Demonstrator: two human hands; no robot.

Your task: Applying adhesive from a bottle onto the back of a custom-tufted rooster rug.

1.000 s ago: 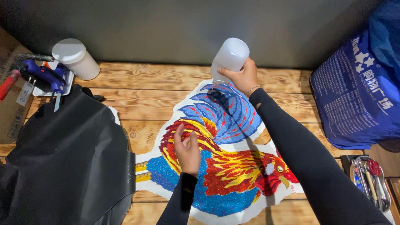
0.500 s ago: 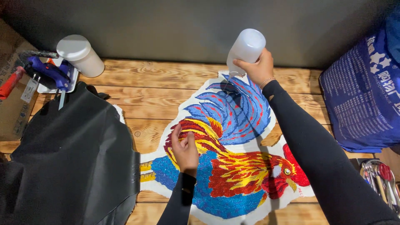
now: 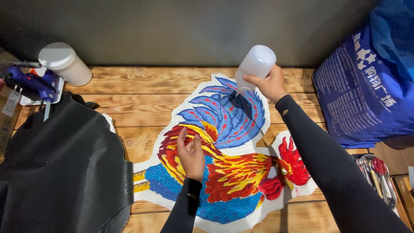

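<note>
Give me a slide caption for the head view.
Left hand presses a sequined rooster patch while right hand tips a white bottle.

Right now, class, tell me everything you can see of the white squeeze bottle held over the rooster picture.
The white squeeze bottle looks like translucent, frosted plastic, cylindrical with a flat round base. It is tipped upside down, base toward the camera, its thin nozzle pointing down at the blue tail feathers of the rooster picture. The right hand grips its lower part; nothing else touches it. Its contents cannot be made out.
</note>
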